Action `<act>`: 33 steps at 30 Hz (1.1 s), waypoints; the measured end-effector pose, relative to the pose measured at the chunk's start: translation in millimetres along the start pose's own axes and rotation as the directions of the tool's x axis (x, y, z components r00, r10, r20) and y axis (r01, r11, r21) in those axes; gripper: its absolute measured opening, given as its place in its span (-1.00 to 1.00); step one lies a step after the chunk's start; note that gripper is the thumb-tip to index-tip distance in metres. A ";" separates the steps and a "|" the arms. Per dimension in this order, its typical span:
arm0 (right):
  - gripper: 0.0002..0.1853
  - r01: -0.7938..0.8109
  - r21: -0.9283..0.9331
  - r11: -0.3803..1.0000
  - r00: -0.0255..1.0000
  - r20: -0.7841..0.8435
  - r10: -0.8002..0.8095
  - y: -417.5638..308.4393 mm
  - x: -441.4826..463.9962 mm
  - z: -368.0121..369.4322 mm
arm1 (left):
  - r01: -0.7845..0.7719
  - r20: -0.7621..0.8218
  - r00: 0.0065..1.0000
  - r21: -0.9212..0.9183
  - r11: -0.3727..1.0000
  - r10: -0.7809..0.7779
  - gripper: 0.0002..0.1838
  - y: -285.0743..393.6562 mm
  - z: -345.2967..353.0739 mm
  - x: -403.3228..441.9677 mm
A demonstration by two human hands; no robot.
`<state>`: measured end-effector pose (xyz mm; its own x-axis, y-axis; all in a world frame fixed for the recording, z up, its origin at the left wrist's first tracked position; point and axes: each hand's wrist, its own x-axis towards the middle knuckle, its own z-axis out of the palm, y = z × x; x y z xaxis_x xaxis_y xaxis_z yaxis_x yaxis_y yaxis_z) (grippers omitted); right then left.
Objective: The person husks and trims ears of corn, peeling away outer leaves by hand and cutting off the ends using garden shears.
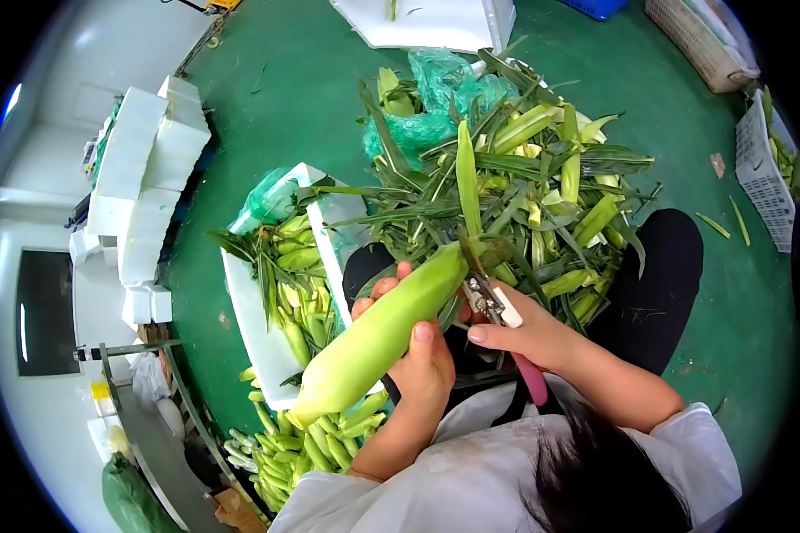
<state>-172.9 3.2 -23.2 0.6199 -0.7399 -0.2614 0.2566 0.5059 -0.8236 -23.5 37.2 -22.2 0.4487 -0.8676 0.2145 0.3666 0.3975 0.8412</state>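
A large ear of corn [373, 342], still in its pale green husk, lies tilted across my left hand [425, 360], whose fingers wrap round it from below. My right hand [529, 329] is closed on pruning shears [484, 298] with a pink handle. The metal head of the shears is at the upper end of the ear, where leaves fan out; whether the blades touch the stalk I cannot tell. Just beyond both hands rises a big heap of cut husks and leaves [542, 178], between my knees.
To the left stands a white foam box [262, 315] with corn inside. More husked ears [307, 453] are piled on the green floor near my left elbow. A white crate [764, 182] is at the right, and stacked foam boxes [133, 178] line the left wall.
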 end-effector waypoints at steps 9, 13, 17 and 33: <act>-0.79 -0.098 -0.072 0.993 0.993 -0.072 0.093 9.1 -19.1 27.0 | 0.414 -0.073 0.846 -0.534 0.737 -0.529 -0.38 7.5 -40.4 15.2; -0.80 -0.136 0.150 0.979 0.982 -0.112 0.153 25.9 -2.1 52.8 | 0.409 -0.124 0.824 -0.544 0.732 -0.553 -0.39 25.7 -58.0 7.9; -0.71 0.213 0.282 0.936 0.932 -0.346 -0.108 -12.0 37.0 -40.4 | 0.026 -0.502 0.847 -0.293 0.956 -0.177 -0.45 68.1 -138.5 -6.4; -0.35 -0.435 0.013 0.900 0.898 0.082 0.433 -29.1 -16.3 -64.6 | 0.033 -0.817 -0.164 0.556 0.830 0.553 -0.63 294.4 -575.6 -214.1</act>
<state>-238.4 -28.1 -27.5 0.7283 -0.4092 -0.5497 -0.0291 0.7830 -0.6214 457.5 512.0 -106.2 0.7948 0.6063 0.0249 -0.1340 0.1353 0.9817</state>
